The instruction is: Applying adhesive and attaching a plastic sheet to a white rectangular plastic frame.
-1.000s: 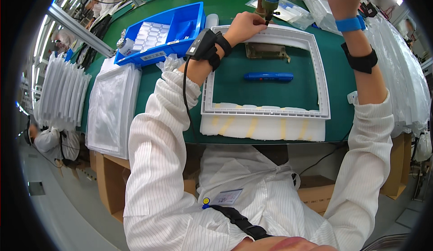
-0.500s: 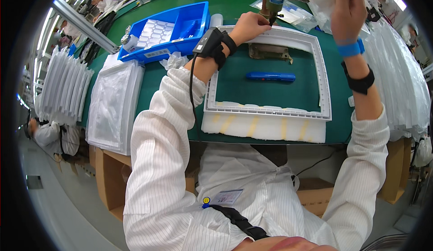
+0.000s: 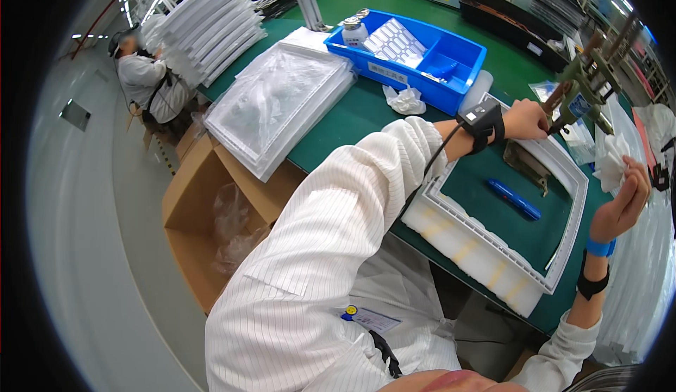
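On the green worktable (image 3: 320, 137), the view has swung leftward, so an open carton (image 3: 204, 209) and a co-worker (image 3: 151, 75) now show. The white frame (image 3: 573, 226) lies aslant in view, foam (image 3: 461, 251) along its near side, its far edge below the press (image 3: 581, 92). Beyond its left side stands the blue bin (image 3: 440, 96). The left hand (image 3: 527, 119) has kept its place at that far edge beside the press's tip, so the work seems to stay at the same spot; its fingers are bunched, but I cannot tell whether they pinch anything. The right hand (image 3: 623, 202) is half curled against white wrapping (image 3: 609, 166); whether it grips is unclear. Inside the frame lie a brownish block (image 3: 527, 166) and a blue pen (image 3: 514, 199).
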Motion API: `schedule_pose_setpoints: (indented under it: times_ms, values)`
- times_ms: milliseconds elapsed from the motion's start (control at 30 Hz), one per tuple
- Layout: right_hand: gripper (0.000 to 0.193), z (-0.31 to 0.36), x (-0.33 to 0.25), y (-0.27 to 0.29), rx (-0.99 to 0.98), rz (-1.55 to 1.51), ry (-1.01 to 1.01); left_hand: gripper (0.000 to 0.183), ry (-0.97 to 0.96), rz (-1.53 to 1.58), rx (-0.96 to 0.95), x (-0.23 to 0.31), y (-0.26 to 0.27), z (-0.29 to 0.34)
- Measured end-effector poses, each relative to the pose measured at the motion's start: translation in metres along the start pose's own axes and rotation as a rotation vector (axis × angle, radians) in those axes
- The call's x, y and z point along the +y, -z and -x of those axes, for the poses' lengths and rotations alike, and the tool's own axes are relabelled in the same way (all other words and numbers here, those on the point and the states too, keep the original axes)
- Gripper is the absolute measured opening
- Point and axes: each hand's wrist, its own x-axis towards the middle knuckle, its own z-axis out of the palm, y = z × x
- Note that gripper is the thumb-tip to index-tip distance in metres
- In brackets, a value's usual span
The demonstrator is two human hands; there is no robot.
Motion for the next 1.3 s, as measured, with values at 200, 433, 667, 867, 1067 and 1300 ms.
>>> schedule_pose_setpoints:
  times_ms: [200,433,667,867,1067,1300]
  values:
    - [0.015,0.043,-0.002,0.004,-0.062,0.099,-0.045,0.027,0.029,0.016,-0.022,0.002,-0.001,-0.001]
    - [0.015,0.057,-0.006,0.006,-0.225,0.091,0.018,0.026,0.026,0.004,-0.006,-0.001,0.002,0.001]
    - [0.031,0.008,-0.011,0.032,-0.348,-0.094,-0.298,0.023,0.037,0.075,0.016,0.006,-0.001,-0.003]
    - [0.034,-0.042,-0.002,0.029,-0.506,-0.125,-0.268,0.022,0.03,0.058,0.027,0.0,0.0,0.001]
    - [0.034,-0.048,0.005,0.028,-0.544,-0.27,-0.368,0.022,0.026,-0.001,0.008,0.002,0.001,0.004]
    - [0.034,-0.059,0.03,0.019,-0.422,-0.324,-0.363,0.028,-0.066,-0.069,-0.011,-0.009,0.013,-0.002]
